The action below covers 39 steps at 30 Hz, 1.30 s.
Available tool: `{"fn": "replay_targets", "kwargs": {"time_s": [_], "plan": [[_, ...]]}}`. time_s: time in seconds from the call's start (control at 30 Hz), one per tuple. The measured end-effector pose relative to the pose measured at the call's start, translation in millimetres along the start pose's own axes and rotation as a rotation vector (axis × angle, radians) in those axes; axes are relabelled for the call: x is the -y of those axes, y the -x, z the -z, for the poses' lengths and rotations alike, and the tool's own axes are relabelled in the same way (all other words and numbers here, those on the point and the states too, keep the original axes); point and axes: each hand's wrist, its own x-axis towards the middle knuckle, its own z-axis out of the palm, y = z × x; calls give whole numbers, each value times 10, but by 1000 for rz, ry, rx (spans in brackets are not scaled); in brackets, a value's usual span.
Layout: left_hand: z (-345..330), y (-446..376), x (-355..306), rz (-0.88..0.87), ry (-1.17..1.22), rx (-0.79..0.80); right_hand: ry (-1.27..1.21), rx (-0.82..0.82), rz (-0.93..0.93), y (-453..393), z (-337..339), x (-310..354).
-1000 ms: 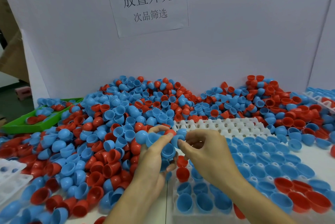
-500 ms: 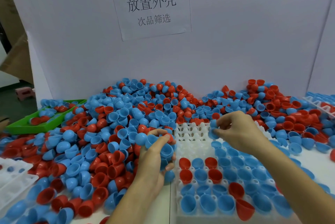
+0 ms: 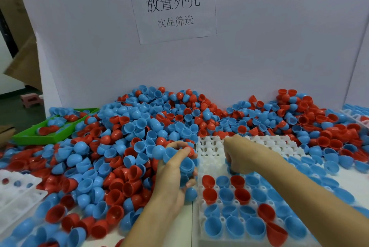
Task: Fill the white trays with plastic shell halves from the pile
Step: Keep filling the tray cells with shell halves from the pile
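Observation:
A big pile of blue and red plastic shell halves (image 3: 127,142) covers the table's left and back. In front of me lies a white tray (image 3: 211,152); its near rows hold blue and red halves, its far rows show bare cups. My left hand (image 3: 175,168) grips a bunch of blue shell halves (image 3: 186,163) at the tray's left edge. My right hand (image 3: 237,154) is down on the tray's middle rows, fingers curled over a blue half (image 3: 231,169) that is mostly hidden under them.
A green bin (image 3: 40,134) with a few halves stands at the far left. Another white tray (image 3: 18,192) lies at the near left, and a filled one (image 3: 357,114) at the far right. A white board with a paper sign (image 3: 171,4) walls off the back.
My right hand has come back from the tray's far right side, down and left onto the middle rows. The left hand keeps its bunch in place.

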Motion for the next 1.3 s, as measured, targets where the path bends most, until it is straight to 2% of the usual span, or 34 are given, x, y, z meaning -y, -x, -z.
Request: {"fn": "replay_targets", "kwargs": {"time_s": [0.17, 0.27, 0.37, 0.57, 0.7, 0.77, 0.9, 1.07, 1.3], "plan": [[1, 14, -2, 7, -9, 17, -85, -5, -25, 100, 35, -97], [1, 18, 2, 11, -6, 25, -211, -193, 10, 177, 20, -120], [-7, 29, 12, 10, -10, 48, -505, -398, 146, 338, -55, 23], [-49, 77, -1, -22, 3, 161, -743, -369, 216, 521, -214, 164], [-49, 106, -15, -18, -18, 211, -802, -494, 170, 535, -284, 175], [-50, 119, -18, -10, -37, 242, -748, -558, 180, 535, -298, 177], [-51, 134, -10, 15, -64, 309, -501, -602, 315, 529, -324, 189], [-40, 133, -15, 5, -72, 375, -505, -685, 322, 513, -320, 165], [17, 27, 42, 6, -138, 231, -952, -624, 125, 556, -270, 187]]}}
